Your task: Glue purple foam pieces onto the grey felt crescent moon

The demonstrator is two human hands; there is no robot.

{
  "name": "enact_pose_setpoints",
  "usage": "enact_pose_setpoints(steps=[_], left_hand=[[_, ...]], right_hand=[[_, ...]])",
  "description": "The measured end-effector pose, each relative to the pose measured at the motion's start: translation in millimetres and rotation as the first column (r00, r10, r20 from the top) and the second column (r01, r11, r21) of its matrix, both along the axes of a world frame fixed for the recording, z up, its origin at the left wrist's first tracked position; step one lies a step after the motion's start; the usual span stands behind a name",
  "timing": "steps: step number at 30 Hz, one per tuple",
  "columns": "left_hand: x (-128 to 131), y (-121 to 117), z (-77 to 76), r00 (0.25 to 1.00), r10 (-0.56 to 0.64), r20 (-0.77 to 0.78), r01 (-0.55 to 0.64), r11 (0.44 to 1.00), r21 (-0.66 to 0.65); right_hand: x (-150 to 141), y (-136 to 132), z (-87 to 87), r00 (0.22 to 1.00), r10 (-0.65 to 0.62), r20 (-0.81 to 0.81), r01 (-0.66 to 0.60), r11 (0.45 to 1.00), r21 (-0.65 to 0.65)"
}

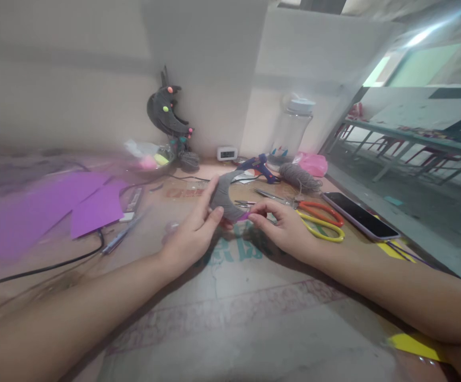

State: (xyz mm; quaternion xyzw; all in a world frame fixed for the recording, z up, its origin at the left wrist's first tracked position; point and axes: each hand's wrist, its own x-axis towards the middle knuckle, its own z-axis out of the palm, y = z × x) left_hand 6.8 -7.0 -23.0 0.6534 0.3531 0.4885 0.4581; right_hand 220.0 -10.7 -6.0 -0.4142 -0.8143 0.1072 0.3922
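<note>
A crescent shape wrapped in grey yarn (225, 195) is held up over the middle of the table. My left hand (198, 217) grips its left side, thumb in front and fingers behind. At the crescent's lower tip, a bit of purple (244, 216) shows. There my right hand (276, 223) pinches with thumb and forefinger; whether yarn or the purple tip lies in the pinch is too small to make out. Just beyond my right hand lie scissors with orange handles (321, 211) and another pair with yellow handles (321, 228).
Behind stand a finished-looking grey crescent (166, 111), a small digital clock (227, 154), a blue glue gun (260, 167), a clear bottle (292, 127) and a grey yarn ball (299, 176). Purple sheets (97, 209) and a black cable (51, 269) lie left; a phone (361, 215) lies right.
</note>
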Motion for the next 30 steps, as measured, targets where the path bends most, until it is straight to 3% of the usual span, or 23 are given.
enact_pose_setpoints(steps=[4,6,8,10,15,19,23,27,30], left_hand=[[0,3,2.0,0.998,-0.050,-0.027,0.047,0.993,-0.113],[-2,3,5.9,0.989,-0.047,-0.140,0.032,0.993,-0.114],[-3,1,10.3,0.947,0.039,-0.320,-0.039,0.999,0.008],[-4,-1,13.6,0.941,0.070,-0.331,-0.049,0.996,0.073],[-4,0,14.8,0.974,-0.010,-0.227,0.014,1.000,0.016],[-6,4,12.5,0.982,-0.108,-0.157,0.105,0.994,-0.030],[-7,5,10.4,0.980,-0.103,-0.169,0.104,0.995,-0.007],[-7,3,13.5,0.968,-0.074,-0.241,0.088,0.995,0.049],[-7,2,16.1,0.956,-0.090,-0.278,0.113,0.991,0.067]], right_hand=[[4,-1,-3.1,0.997,0.073,0.039,-0.080,0.973,0.217],[6,0,-3.7,0.985,0.132,0.111,-0.162,0.931,0.328],[7,2,-2.7,0.963,0.171,0.208,-0.243,0.882,0.403],[6,2,-0.8,0.937,0.187,0.295,-0.303,0.856,0.419],[5,-5,1.9,0.917,0.257,0.306,-0.355,0.875,0.329],[5,-5,0.3,0.976,0.182,0.119,-0.206,0.949,0.239],[1,-3,2.8,0.994,0.112,0.017,-0.112,0.994,0.010],[-6,-4,9.6,0.994,0.103,-0.041,-0.109,0.975,-0.195],[-11,-6,11.2,0.990,0.090,-0.105,-0.124,0.919,-0.373]])
